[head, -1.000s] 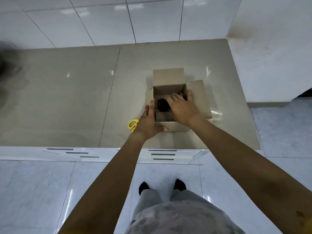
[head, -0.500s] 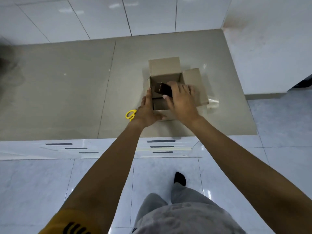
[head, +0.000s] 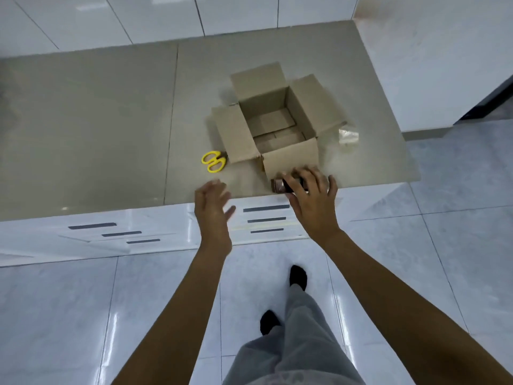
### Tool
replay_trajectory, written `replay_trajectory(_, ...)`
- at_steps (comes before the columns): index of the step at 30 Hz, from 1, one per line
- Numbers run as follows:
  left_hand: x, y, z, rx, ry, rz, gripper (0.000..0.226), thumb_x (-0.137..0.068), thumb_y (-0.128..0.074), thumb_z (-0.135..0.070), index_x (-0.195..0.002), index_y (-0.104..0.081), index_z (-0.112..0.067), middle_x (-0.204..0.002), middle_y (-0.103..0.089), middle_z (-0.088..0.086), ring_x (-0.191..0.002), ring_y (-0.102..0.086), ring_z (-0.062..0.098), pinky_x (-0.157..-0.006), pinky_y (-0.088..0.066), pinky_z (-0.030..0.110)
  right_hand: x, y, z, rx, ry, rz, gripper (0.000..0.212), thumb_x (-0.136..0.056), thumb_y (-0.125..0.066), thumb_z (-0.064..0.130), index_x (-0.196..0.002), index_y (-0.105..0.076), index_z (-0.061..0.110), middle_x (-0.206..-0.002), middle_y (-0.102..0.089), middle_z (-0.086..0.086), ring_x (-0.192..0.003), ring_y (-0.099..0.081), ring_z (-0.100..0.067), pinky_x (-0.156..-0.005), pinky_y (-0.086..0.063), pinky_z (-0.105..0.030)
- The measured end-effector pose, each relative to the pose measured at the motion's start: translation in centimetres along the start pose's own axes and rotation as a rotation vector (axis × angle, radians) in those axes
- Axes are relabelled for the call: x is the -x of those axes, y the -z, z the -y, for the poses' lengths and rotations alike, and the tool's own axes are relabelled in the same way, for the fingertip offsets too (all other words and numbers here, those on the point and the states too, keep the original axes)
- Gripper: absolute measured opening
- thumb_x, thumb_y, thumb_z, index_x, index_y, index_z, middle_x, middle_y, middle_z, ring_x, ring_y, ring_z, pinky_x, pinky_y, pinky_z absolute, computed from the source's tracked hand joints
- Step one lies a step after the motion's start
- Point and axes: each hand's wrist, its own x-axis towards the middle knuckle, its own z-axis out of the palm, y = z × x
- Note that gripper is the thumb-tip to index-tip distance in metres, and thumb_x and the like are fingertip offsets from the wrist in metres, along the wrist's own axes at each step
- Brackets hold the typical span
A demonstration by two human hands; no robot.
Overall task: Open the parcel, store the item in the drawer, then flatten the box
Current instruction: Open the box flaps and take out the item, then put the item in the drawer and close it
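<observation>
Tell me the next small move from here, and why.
Probably bring the left hand down to a drawer handle and pull it open. The box looks empty, the right hand holds the dark item at the counter edge just above the drawers, and the left hand is free and open.

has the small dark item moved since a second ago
Yes. The small dark item, earlier down inside the box, is now out of it, held in the right hand just past the box's near wall, over the counter's front edge.
</observation>
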Motion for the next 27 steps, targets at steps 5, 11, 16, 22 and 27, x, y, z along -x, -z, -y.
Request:
replay_trajectory(5,1.5,3.5,4.2,0.282,0.541,0.098,0.046,-0.090,-0.054,-0.051,-0.115,-0.060,-0.013,-0.117,-0.068,0.009,-0.109,-0.063,0.027,-0.093,-0.049,0.043,-1.7,-0.9,0.9,-0.008,-0.078,0.179,0.042,-0.099,-0.040,0.037,-0.140,-0.046,0.031,-0.147,-0.043,-0.012,-0.138,-0.036,-0.031,-0.103,-0.030,-0.057)
replay_trajectory(11,-0.1,3.8,9.5,0.484,0.725,0.074,0.062,-0.087,-0.056,-0.056,-0.127,-0.056,-0.009,-0.122,-0.067,0.015,-0.113,-0.063,0.033,-0.090,-0.051,0.047,-2.5,-2.5,0.6,-0.004,-0.066,0.170,0.045,-0.101,-0.030,0.042,-0.145,-0.035,0.034,-0.156,-0.030,-0.007,-0.143,-0.027,-0.029,-0.108,-0.023,-0.059)
replay_trajectory(16,-3.7,0.8,12.5,0.658,0.720,0.008,0.073,-0.087,-0.046,-0.064,-0.136,-0.044,-0.010,-0.131,-0.057,0.019,-0.116,-0.059,0.038,-0.091,-0.049,0.056,-2.3,-3.5,0.0,-0.025,-0.038,0.087,0.044,-0.101,-0.034,0.041,-0.144,-0.038,0.034,-0.153,-0.036,-0.006,-0.140,-0.034,-0.029,-0.107,-0.024,-0.062)
replay_trajectory(22,-7.3,-2.1,14.6,0.688,0.656,-0.025,0.089,-0.083,-0.039,-0.074,-0.153,-0.014,-0.025,-0.158,-0.022,0.015,-0.142,-0.029,0.037,-0.099,-0.035,0.067,-2.4,-3.9,-0.1,-0.051,-0.032,0.064,0.044,-0.101,-0.034,0.041,-0.145,-0.036,0.036,-0.154,-0.035,-0.005,-0.141,-0.032,-0.029,-0.108,-0.021,-0.067)
replay_trajectory(27,-8.5,-3.5,15.1,0.669,0.630,-0.031,0.091,-0.080,-0.035,-0.079,-0.153,-0.004,-0.035,-0.161,-0.015,0.009,-0.147,-0.013,0.038,-0.097,-0.027,0.076,-2.4,-4.1,-0.2,-0.071,-0.034,0.068,0.044,-0.101,-0.033,0.042,-0.145,-0.035,0.037,-0.154,-0.034,-0.003,-0.142,-0.028,-0.027,-0.108,-0.018,-0.068)
